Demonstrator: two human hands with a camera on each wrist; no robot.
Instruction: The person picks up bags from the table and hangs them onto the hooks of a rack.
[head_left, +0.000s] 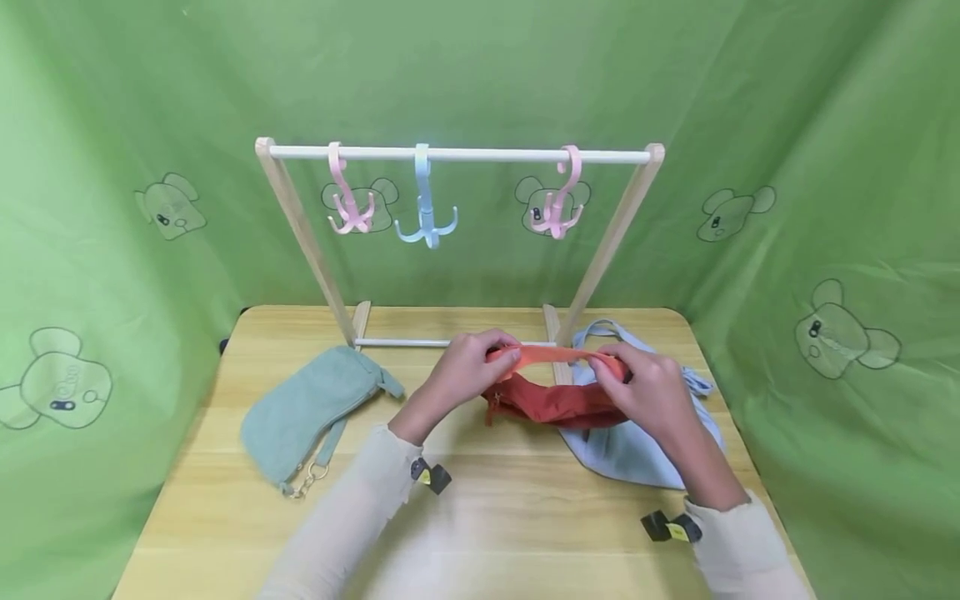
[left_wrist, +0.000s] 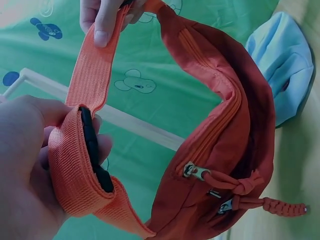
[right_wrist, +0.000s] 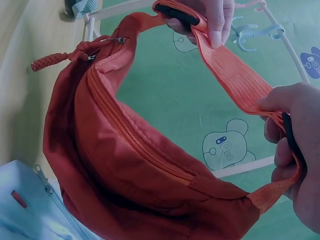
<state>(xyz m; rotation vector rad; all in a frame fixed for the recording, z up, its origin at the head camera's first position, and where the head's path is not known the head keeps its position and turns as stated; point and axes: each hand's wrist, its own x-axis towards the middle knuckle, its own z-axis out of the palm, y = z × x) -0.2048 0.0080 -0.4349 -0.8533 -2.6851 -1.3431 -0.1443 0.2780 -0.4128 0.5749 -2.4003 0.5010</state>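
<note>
A red waist bag (head_left: 558, 403) with an orange webbing strap (head_left: 553, 356) hangs above the table. My left hand (head_left: 467, 367) grips the strap near one end of the bag, beside a black buckle piece (left_wrist: 95, 150) in the left wrist view. At the other end my right hand (head_left: 654, 390) holds the strap, curled round it beside another black buckle piece (right_wrist: 292, 137). Between the two hands the strap runs nearly straight. Zipper pulls with a knotted red cord (left_wrist: 245, 185) dangle from the bag.
Behind stands a wooden rack with a white rail (head_left: 495, 154), bearing two pink hooks (head_left: 350, 204) and a blue hook (head_left: 426, 208). A green pouch (head_left: 315, 408) lies at left on the table (head_left: 480, 517). A light blue bag (head_left: 630, 454) lies at right, partly under the red bag.
</note>
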